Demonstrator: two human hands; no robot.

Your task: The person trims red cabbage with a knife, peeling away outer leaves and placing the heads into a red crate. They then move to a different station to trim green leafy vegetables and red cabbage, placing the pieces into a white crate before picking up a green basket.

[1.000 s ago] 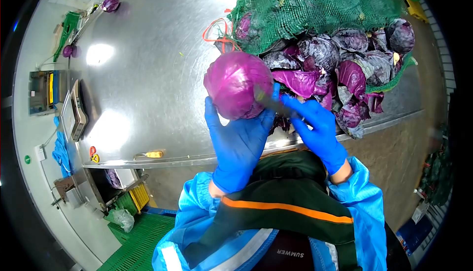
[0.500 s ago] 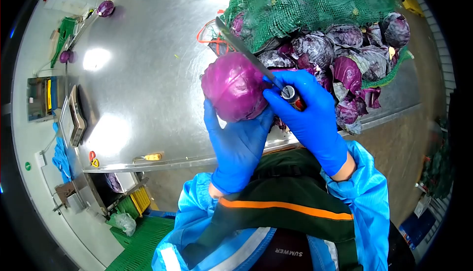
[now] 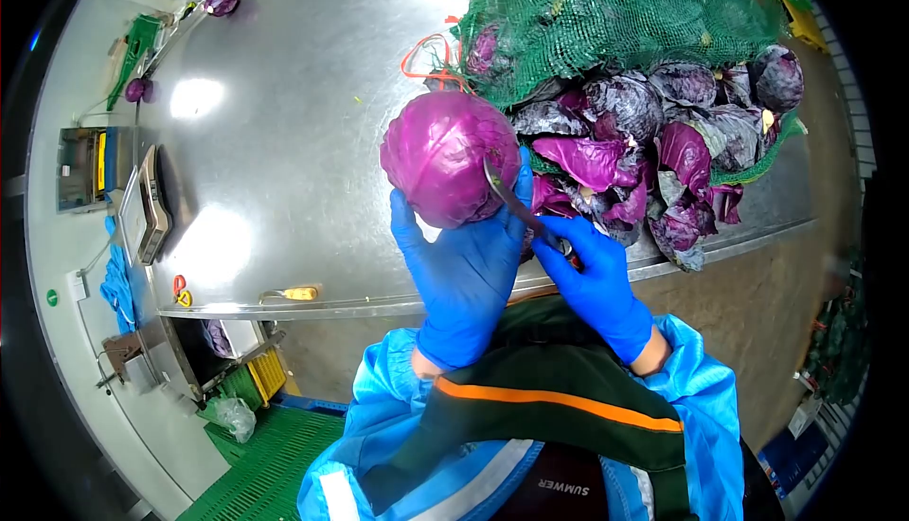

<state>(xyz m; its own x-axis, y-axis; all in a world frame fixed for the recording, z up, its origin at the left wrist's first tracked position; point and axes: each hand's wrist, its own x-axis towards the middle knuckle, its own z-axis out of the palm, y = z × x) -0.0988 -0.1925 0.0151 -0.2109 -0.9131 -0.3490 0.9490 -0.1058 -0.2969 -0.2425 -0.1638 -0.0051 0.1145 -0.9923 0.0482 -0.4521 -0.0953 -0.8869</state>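
Observation:
A round red cabbage (image 3: 440, 156), purple and glossy, rests in my left hand (image 3: 464, 279). The blue-gloved fingers cup it from below and along its right side. My right hand (image 3: 597, 284), also gloved in blue, is closed round the handle of a knife (image 3: 511, 196). Its blade points up and left, with the tip against the right part of the cabbage. Most of the handle is hidden by the fingers. Just right of the cabbage lie loose purple outer leaves (image 3: 582, 161).
A green mesh sack (image 3: 625, 24) with dull-leaved cabbages (image 3: 625, 104) fills the steel table's (image 3: 284, 76) back right. A yellow-handled tool (image 3: 298, 294) and red-and-yellow scissors (image 3: 182, 292) lie by the front edge. A scale-like device (image 3: 151, 204) stands left; a small cabbage (image 3: 222, 0) sits far left.
The knife has swung down from beyond the cabbage, its tip now on the cabbage's right side. My right hand has moved lower. The view has shifted slightly.

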